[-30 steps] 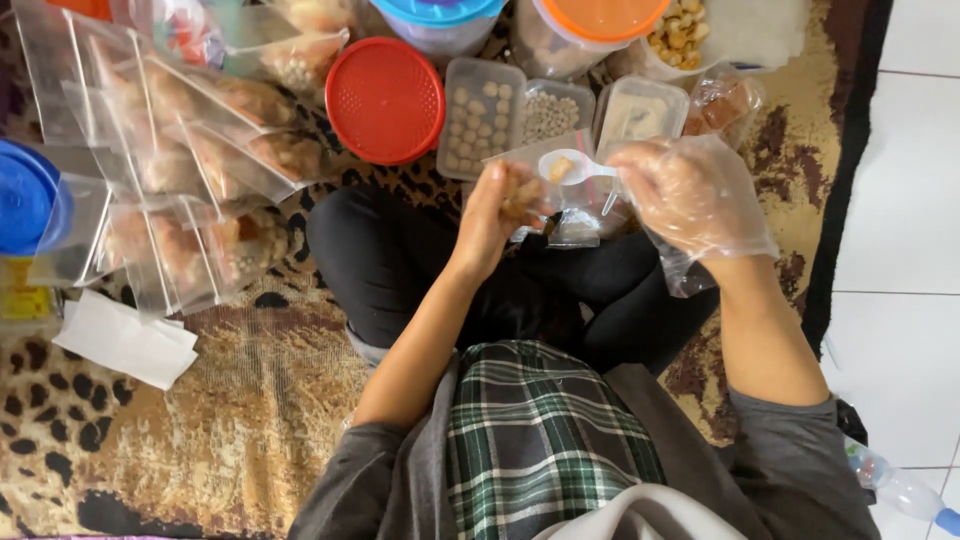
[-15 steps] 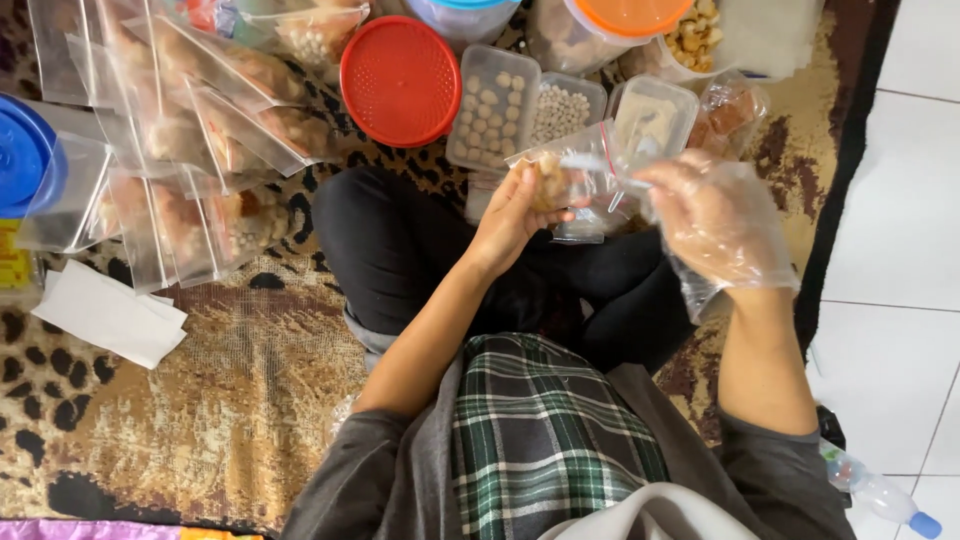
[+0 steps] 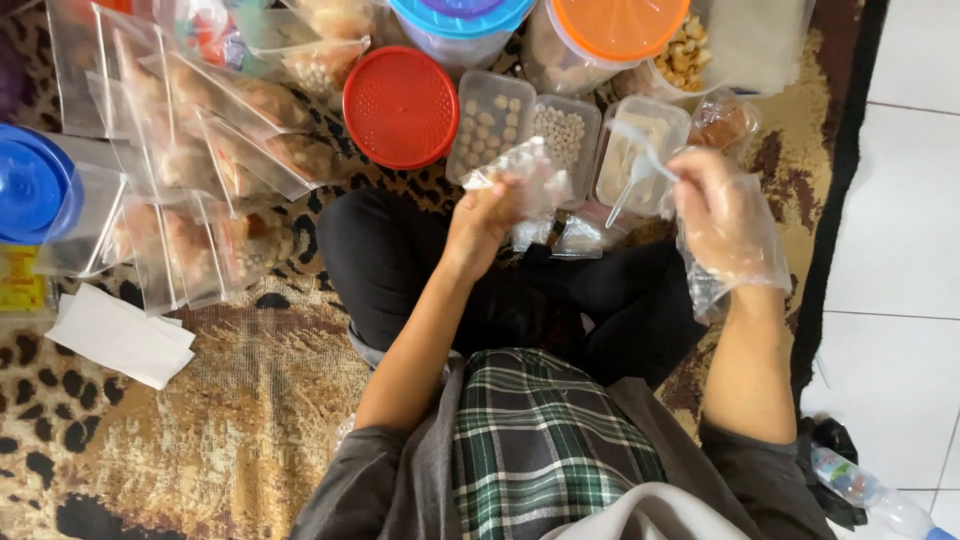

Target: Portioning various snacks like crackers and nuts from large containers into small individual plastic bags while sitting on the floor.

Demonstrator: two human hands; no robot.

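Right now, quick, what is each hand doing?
Left hand: closed, holding a small clear plastic bag with brownish snacks inside.
Right hand, in a thin clear plastic glove: closed, holding a small clear plastic spoon.

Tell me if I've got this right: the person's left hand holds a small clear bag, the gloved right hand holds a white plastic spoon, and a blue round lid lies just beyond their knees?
Not quite. In the head view, the round lid just beyond the knees is red, not blue. The rest stands: the left hand holds a small clear bag, and the gloved right hand holds a white plastic spoon.
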